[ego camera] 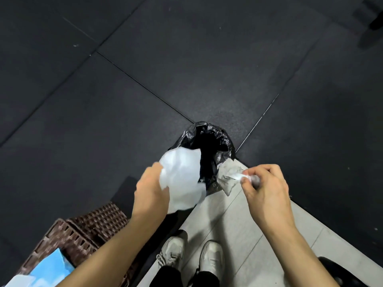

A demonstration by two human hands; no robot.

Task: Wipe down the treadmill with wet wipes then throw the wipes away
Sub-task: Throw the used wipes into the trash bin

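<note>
A small bin lined with a black bag (209, 137) stands on the floor just ahead of my feet. My left hand (150, 191) grips a large crumpled white wipe (182, 179) that hangs over the bin's left rim. My right hand (267, 189) pinches a smaller, grey, soiled wipe (228, 176) just right of the bin's opening. Both wipes are above or beside the bag's mouth, not inside it. No treadmill is in view.
Dark rubber floor tiles (145, 69) spread ahead and to both sides. I stand on a strip of light grey tile (238, 235). Brown woven baskets (83, 230) sit at lower left, with a blue wipe pack (49, 268) in one. My white shoes (190, 253) are below.
</note>
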